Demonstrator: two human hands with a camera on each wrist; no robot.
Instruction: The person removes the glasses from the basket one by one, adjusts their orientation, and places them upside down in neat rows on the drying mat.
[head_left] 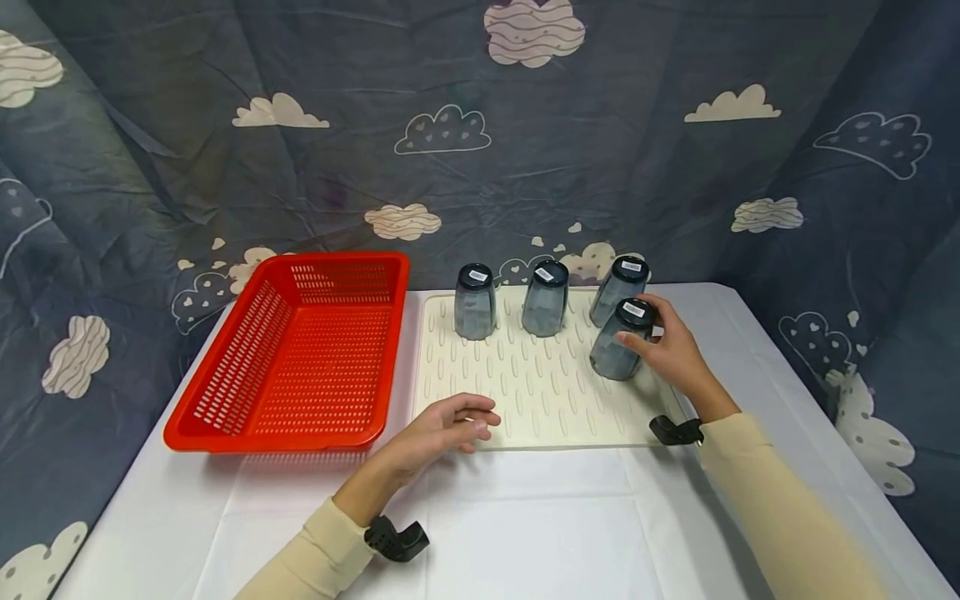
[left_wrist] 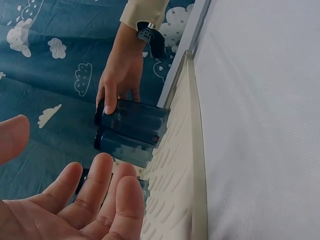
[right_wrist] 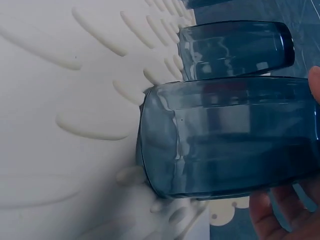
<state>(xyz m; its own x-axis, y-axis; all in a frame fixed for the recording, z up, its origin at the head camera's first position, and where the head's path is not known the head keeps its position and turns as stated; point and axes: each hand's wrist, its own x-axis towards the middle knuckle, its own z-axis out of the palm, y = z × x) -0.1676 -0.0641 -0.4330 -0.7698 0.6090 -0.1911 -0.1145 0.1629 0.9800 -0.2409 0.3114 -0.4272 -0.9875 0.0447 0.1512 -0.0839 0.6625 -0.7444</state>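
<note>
My right hand (head_left: 677, 354) grips an upside-down dark blue-grey drinking glass (head_left: 615, 354) near its base, thumb on one side and fingers on the other. A small white label shows on that base. The glass's rim is down at the cream ridged mat (head_left: 525, 408), toward its right side. Close behind it stands another upside-down glass (head_left: 617, 293); in the right wrist view this neighbouring glass (right_wrist: 235, 50) lies alongside the held one. My left hand (head_left: 438, 429) hovers over the mat's front left corner, fingers loosely bent, holding nothing.
Two more upside-down glasses, one at left (head_left: 475, 304) and one in the middle (head_left: 546, 300), stand along the mat's back. A red perforated basket (head_left: 337, 437) sits to the left on the white tablecloth (head_left: 540, 533). A dark cloud-patterned curtain (head_left: 360, 75) hangs behind and at both sides.
</note>
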